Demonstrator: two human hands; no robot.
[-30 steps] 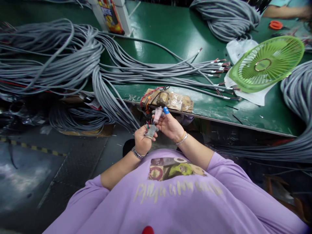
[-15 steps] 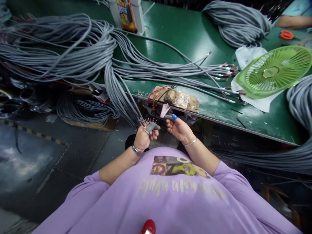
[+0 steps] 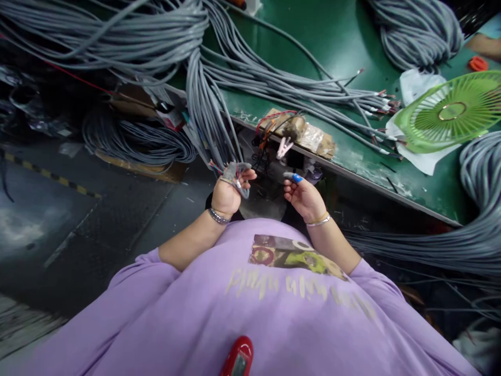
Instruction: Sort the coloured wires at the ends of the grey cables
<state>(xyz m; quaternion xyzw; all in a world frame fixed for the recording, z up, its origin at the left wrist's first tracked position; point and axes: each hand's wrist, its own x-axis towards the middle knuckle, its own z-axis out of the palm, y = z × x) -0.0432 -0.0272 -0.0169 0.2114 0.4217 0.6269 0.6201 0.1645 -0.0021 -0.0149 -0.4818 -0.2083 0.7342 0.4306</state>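
Observation:
My left hand (image 3: 227, 193) is closed round the end of a grey cable (image 3: 234, 172) whose stripped coloured wires fan out above the fist. My right hand (image 3: 304, 197) hovers a little to the right, fingers curled, with a blue cover on one fingertip and a grey one beside it; what it holds, if anything, I cannot make out. Both hands are just below the edge of the green bench (image 3: 352, 167). A pink clip (image 3: 282, 148) hangs from a taped wooden block (image 3: 301, 133) on that edge, above and between the hands.
Thick bundles of grey cables (image 3: 164, 42) lie over the bench and spill off its left end. A green fan grille (image 3: 450, 112) rests on white plastic at the right. Another grey coil (image 3: 418, 28) lies at the back, near another person's arm (image 3: 485, 44).
My right hand has let go of the pink clip and drawn back to the right, apart from the left hand. The camera has tilted down, so the bench sits higher in view.

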